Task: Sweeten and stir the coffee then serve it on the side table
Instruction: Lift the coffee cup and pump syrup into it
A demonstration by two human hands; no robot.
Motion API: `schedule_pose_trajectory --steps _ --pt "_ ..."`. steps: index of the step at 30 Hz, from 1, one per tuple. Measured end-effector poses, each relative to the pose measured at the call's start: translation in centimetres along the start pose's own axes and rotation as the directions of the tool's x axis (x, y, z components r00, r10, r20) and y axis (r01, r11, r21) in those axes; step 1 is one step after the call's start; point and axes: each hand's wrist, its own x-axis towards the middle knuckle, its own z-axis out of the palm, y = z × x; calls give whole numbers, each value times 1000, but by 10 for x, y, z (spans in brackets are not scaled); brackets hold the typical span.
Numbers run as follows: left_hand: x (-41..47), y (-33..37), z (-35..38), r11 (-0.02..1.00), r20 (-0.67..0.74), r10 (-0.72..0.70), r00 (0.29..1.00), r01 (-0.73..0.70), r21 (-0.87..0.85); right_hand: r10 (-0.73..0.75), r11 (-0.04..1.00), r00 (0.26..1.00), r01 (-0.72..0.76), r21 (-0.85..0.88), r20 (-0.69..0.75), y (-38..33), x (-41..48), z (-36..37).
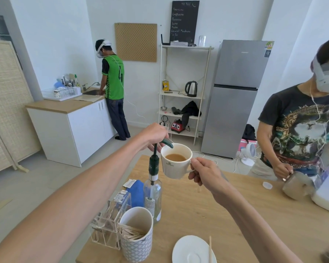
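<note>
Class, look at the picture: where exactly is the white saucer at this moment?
The white saucer lies on the wooden table at the bottom edge of the head view, right of the patterned stirrer cup, a wooden stirrer resting on it.

Left arm stretches long across the frame, bare forearm straight, left hand [153, 134] palm-down and closed over the pump [166, 143]. Right arm reaches in from the lower right, wrist bent, right hand [201, 172] raised with fingers [195, 163] pinched on the handle of the cup [176, 160], lifted beside the left.
</note>
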Motion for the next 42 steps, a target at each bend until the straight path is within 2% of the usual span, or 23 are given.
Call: schedule_pose_trajectory --steps 9,42 --pt "0 3 7 999 -37 -42 998 42 15 -2 1000 1000 2 3 -2 1 2 -3" --pt "-3 -7 23 985 -87 29 996 -14 174 47 999 998 -46 -14 42 8 3 -1"
